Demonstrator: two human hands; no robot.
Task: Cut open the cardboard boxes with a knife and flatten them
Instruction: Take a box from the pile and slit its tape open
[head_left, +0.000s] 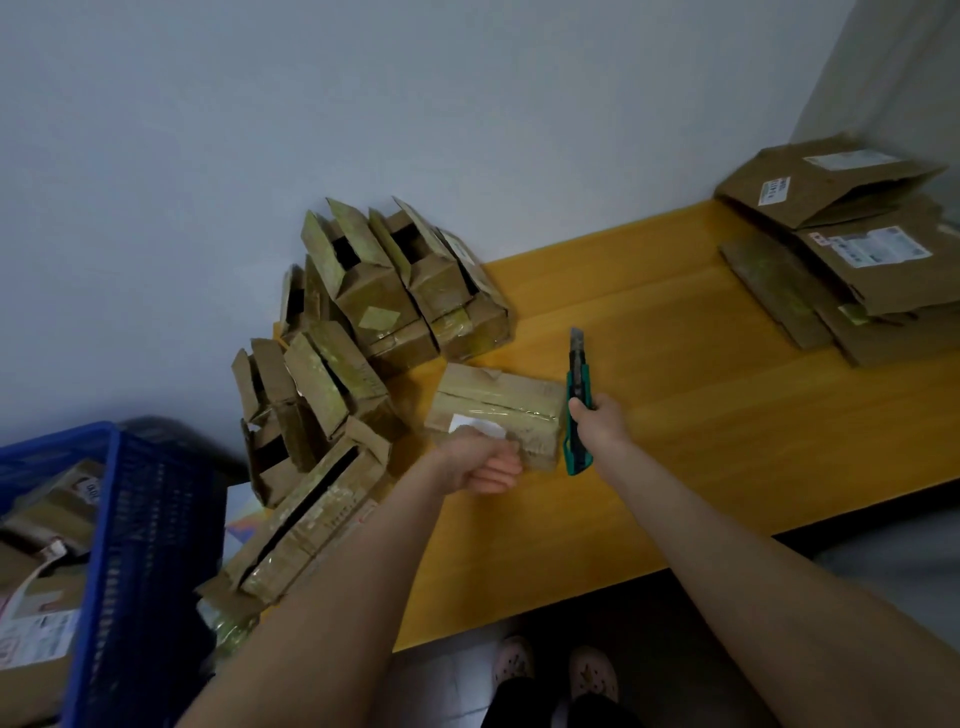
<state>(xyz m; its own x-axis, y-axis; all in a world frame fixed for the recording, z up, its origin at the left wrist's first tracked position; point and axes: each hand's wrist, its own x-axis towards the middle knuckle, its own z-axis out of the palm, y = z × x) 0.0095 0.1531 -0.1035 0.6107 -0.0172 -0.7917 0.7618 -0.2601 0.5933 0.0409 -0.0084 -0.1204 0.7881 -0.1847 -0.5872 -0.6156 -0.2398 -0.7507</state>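
2 forearms (332, 597) are extended from the lower frame: the centre box (498, 400) is clamped by the left hand (483, 465), the knife (577, 384) gripped by the right hand (597, 421). Its taped seam should be slit shallowly, away from the holding hand

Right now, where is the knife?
Head view, centre: the right hand grips the knife just right of the taped box that the left hand holds.

Yellow table (701, 405) against wall (363, 104) (pale grey).
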